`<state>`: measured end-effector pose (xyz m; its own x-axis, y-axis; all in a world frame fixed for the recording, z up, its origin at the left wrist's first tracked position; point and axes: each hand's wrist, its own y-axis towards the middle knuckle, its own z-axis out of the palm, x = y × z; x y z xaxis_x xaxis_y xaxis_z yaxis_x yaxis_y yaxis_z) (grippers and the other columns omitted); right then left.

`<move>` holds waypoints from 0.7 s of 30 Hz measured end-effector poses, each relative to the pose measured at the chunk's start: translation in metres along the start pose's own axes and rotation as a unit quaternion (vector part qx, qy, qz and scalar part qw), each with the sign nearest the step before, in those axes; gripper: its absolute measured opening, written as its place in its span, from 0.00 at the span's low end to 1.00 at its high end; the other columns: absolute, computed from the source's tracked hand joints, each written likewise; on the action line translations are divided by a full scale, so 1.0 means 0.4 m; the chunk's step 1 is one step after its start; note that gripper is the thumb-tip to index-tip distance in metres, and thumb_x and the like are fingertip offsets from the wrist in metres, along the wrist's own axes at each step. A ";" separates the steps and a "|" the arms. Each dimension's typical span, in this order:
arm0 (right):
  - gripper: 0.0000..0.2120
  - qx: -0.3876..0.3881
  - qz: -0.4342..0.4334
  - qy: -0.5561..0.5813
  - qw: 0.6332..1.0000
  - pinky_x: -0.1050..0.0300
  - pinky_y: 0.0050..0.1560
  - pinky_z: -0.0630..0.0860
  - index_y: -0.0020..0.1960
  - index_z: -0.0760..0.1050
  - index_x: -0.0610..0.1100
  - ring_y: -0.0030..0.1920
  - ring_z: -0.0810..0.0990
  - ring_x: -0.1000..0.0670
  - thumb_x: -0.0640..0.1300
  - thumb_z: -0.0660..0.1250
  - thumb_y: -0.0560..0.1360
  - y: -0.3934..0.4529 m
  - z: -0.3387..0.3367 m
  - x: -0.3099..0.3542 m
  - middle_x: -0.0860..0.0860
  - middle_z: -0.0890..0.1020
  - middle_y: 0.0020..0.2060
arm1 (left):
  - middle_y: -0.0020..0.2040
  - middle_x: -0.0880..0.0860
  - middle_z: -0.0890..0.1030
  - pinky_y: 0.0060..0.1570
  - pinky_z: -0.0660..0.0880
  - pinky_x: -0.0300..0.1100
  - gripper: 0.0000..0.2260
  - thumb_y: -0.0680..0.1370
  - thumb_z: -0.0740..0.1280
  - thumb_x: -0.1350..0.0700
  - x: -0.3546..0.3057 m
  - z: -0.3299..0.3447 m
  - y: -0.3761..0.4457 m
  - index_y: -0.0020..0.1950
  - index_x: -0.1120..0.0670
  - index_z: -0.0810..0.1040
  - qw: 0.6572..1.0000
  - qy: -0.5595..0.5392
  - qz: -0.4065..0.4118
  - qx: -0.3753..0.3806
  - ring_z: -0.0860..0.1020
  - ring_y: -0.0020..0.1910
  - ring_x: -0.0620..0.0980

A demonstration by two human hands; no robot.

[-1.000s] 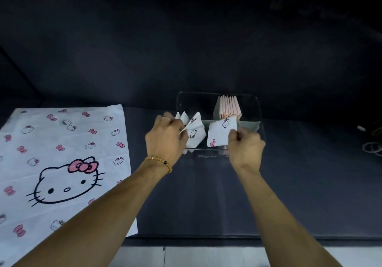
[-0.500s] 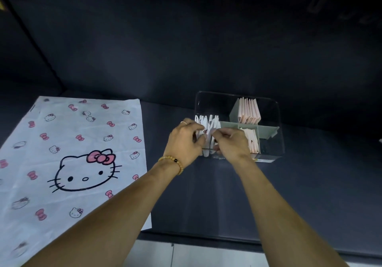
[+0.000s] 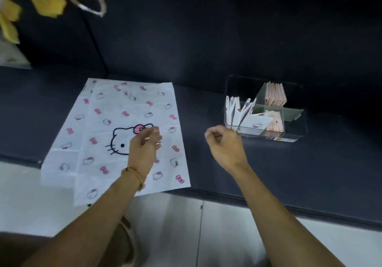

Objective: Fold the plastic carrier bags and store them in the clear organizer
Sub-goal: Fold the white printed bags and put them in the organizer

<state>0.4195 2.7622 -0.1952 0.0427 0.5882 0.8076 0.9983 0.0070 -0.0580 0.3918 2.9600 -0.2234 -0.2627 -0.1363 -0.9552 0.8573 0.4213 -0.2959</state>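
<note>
Both hands are out of the box and carrying nothing. The left hand point(image 3: 144, 142), a beaded bracelet point(image 3: 134, 173) on its wrist, hangs over the flat carrier bag point(image 3: 128, 109) with fingers loosely bent, right above the big cat-face print point(image 3: 119, 142); whether it touches the plastic cannot be told through the blur. The right hand point(image 3: 224, 144) floats over the dark cushion point(image 3: 206, 105) between bag and box, fingers curled in on themselves, nothing between them.

The white bag with pink bows lies spread on the cushion, its near edge overhanging the front lip toward the pale floor point(image 3: 186, 225). A second sheet of the same print point(image 3: 68, 142) peeks out from under its left side.

To the right sits the clear organizer point(image 3: 297, 134) on the cushion, close to the backrest. Its left compartment holds white folded bags point(image 3: 239, 109) standing on edge, with one white triangle point(image 3: 256, 122) leaning across the front. The right compartments, split by a grey-green divider point(image 3: 289, 113), hold pink folded bags point(image 3: 276, 95) upright at the back and more at the front.

Top left, something yellow point(image 3: 41, 0) smears in blur beside a pale loop strap point(image 3: 97, 10).
</note>
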 end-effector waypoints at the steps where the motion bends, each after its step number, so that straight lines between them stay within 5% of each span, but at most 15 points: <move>1: 0.06 0.035 -0.016 -0.027 0.999 0.61 0.50 0.77 0.50 0.80 0.51 0.45 0.80 0.61 0.47 0.65 0.76 -0.021 0.035 0.002 0.57 0.83 0.46 | 0.57 0.55 0.80 0.58 0.76 0.42 0.09 0.79 0.64 0.57 0.010 -0.053 -0.001 0.57 0.58 0.79 0.999 0.049 0.012 -0.006 0.78 0.56 0.52; 4: 0.18 0.160 -0.069 -0.130 0.976 0.57 0.64 0.70 0.64 0.75 0.50 0.63 0.73 0.54 0.50 0.66 0.76 -0.077 0.133 -0.007 0.55 0.75 0.64 | 0.62 0.53 0.77 0.59 0.72 0.37 0.12 0.78 0.65 0.55 0.035 -0.200 -0.010 0.60 0.55 0.77 0.963 0.255 0.085 0.000 0.75 0.59 0.52; 7: 0.30 0.274 -0.086 -0.213 0.934 0.48 0.74 0.57 0.74 0.64 0.51 0.75 0.55 0.55 0.54 0.68 0.74 -0.118 0.196 -0.031 0.57 0.58 0.76 | 0.68 0.53 0.72 0.65 0.69 0.48 0.22 0.75 0.68 0.49 0.067 -0.329 -0.018 0.68 0.53 0.72 0.856 0.484 0.159 0.083 0.71 0.65 0.53; 9: 0.33 0.292 -0.100 -0.263 0.914 0.46 0.74 0.53 0.75 0.61 0.52 0.76 0.49 0.56 0.56 0.68 0.74 -0.131 0.218 -0.053 0.57 0.53 0.77 | 0.71 0.51 0.68 0.68 0.66 0.48 0.30 0.73 0.70 0.44 0.093 -0.388 -0.022 0.71 0.51 0.67 0.808 0.549 0.159 0.142 0.67 0.68 0.51; 12: 0.26 0.258 -0.123 -0.302 0.909 0.50 0.71 0.56 0.72 0.68 0.52 0.75 0.53 0.54 0.57 0.65 0.76 -0.151 0.224 -0.070 0.57 0.59 0.76 | 0.74 0.49 0.62 0.73 0.57 0.44 0.36 0.70 0.71 0.40 0.129 -0.417 -0.023 0.74 0.50 0.63 0.770 0.584 0.173 0.190 0.58 0.73 0.48; 16: 0.12 0.181 -0.174 -0.328 0.911 0.55 0.60 0.68 0.58 0.81 0.49 0.64 0.69 0.50 0.49 0.62 0.79 -0.182 0.217 -0.078 0.56 0.74 0.67 | 0.77 0.50 0.57 0.74 0.49 0.44 0.39 0.69 0.70 0.39 0.148 -0.391 -0.021 0.75 0.48 0.60 0.717 0.629 0.207 0.216 0.51 0.76 0.50; 18: 0.10 0.143 -0.154 -0.289 0.934 0.53 0.52 0.71 0.45 0.82 0.45 0.54 0.75 0.47 0.43 0.63 0.78 -0.182 0.202 -0.062 0.56 0.82 0.50 | 0.76 0.49 0.57 0.74 0.47 0.44 0.36 0.71 0.69 0.41 0.149 -0.373 -0.024 0.75 0.48 0.60 0.712 0.628 0.221 0.221 0.51 0.76 0.49; 21: 0.09 0.107 -0.092 -0.244 0.960 0.53 0.42 0.72 0.39 0.73 0.45 0.38 0.75 0.47 0.41 0.61 0.77 -0.159 0.152 -0.033 0.55 0.73 0.31 | 0.71 0.51 0.68 0.72 0.52 0.44 0.25 0.76 0.66 0.46 0.129 -0.340 -0.034 0.72 0.50 0.67 0.748 0.579 0.248 0.208 0.61 0.73 0.50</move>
<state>0.3530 2.8032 -0.2379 -0.2101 0.8687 0.4486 0.9538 0.2829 -0.1013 0.3066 3.0693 -0.2693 0.1319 0.9141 -0.3834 0.9769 -0.1855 -0.1062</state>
